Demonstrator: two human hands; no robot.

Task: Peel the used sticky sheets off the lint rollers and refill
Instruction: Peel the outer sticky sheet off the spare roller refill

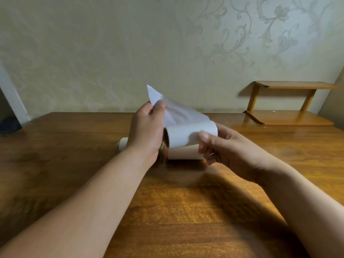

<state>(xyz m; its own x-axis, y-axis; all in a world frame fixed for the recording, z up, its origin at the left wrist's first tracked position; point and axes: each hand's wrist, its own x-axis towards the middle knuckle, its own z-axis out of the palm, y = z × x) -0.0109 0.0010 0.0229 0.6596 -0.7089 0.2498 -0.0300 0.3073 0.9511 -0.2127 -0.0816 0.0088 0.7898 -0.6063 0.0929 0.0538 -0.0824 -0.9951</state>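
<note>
A white sticky roll (183, 152) is held just above the wooden table (74, 155) in the middle of the view. My right hand (225, 151) grips the roll's right end, thumb pressed on its front. A white sticky sheet (178, 113) is partly peeled up and back from the roll. My left hand (147, 127) pinches this sheet's upper left corner between thumb and fingers. Behind my left wrist lies a second white cylinder (123, 143), mostly hidden. Something greenish and red shows at the roll's left end, too blurred to identify.
A small two-tier wooden shelf (290, 105) stands on the table's back right corner. A patterned wall runs along the table's far edge. A dark object (9, 125) sits off the table at the far left.
</note>
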